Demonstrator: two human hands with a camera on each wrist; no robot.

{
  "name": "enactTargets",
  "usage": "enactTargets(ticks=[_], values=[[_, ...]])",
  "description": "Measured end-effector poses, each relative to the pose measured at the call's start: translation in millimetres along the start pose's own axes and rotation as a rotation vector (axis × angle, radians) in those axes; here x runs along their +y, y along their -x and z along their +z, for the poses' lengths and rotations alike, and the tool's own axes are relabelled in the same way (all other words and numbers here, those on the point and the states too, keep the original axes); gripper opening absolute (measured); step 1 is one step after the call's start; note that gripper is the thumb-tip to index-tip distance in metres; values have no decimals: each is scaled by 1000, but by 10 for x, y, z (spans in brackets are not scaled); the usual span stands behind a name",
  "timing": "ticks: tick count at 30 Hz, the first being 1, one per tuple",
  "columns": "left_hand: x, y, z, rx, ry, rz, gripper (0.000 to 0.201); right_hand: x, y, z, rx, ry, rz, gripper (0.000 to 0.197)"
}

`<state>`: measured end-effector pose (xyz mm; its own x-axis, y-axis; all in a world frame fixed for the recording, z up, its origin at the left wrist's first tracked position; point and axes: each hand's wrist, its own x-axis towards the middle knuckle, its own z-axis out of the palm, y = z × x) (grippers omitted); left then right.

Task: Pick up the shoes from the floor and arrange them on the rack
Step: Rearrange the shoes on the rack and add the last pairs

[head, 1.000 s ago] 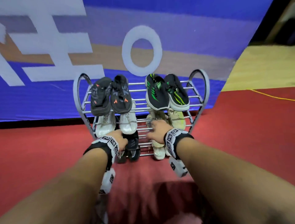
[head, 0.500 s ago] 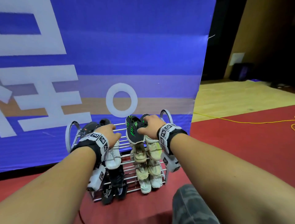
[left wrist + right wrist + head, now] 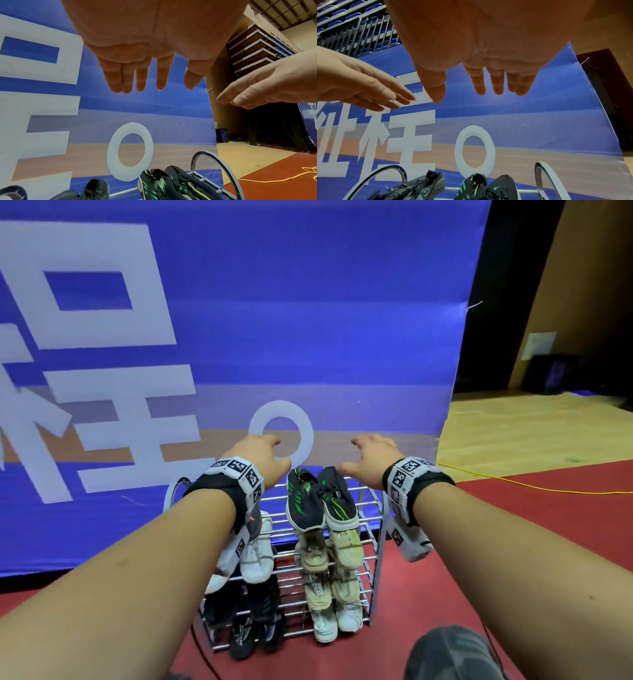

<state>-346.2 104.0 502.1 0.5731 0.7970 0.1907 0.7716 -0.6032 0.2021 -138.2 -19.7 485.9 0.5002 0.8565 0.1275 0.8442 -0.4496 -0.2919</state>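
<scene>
The wire shoe rack [image 3: 374, 510] stands on the red floor against a blue banner, with pairs on every tier. A black pair with green stripes [image 3: 320, 503] lies on the top right, and a dark grey shoe [image 3: 254, 522] shows under my left wrist. White shoes [image 3: 257, 556], a dirty beige pair [image 3: 344, 546], a black pair [image 3: 257, 635] and a white pair [image 3: 329, 623] fill the lower tiers. My left hand [image 3: 270, 455] and right hand [image 3: 358, 455] hover above the top tier, fingers spread, holding nothing. The left wrist view shows my left hand [image 3: 163, 86] empty; the right wrist view shows my right hand [image 3: 458, 94] empty.
The blue banner [image 3: 308, 320] rises directly behind the rack. A yellow cable [image 3: 513, 482] runs across the red floor at the right, with wooden flooring beyond. My knee [image 3: 452, 652] shows at the bottom right. A dark box [image 3: 551, 374] stands far right.
Both hands have moved up from the lower tiers, past the top shoes they touched half a second ago, and now hang free and open above the rack. My view has risen.
</scene>
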Motion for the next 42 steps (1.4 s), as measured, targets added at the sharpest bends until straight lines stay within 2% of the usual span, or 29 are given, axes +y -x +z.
enactTargets(ticks=[8, 12, 19, 28, 33, 35, 39, 42], values=[[148, -14, -210, 41, 7, 2, 69, -95, 40, -448, 86, -36, -33, 79], [158, -28, -158, 41, 32, -5, 72, -111, 23, -387, 83, -102, -25, 78], [7, -189, 429, 20, 158, -75, 66, -62, -215, 434, -17, -253, 87, 74], [23, -492, 1553, -24, 394, -170, 52, 263, -494, 1474, -12, -443, 151, 39], [-27, -550, 2061, -20, 522, -248, 55, 443, -566, 1832, 44, -515, 154, 50], [-57, -593, 2161, 12, 563, -256, 55, 475, -640, 1888, 72, -562, 158, 47], [-87, -636, 2310, 57, 614, -281, 57, 562, -720, 2032, 110, -559, 168, 67], [-103, -606, 2502, 89, 640, -295, 61, 644, -727, 2229, 119, -544, 160, 69]])
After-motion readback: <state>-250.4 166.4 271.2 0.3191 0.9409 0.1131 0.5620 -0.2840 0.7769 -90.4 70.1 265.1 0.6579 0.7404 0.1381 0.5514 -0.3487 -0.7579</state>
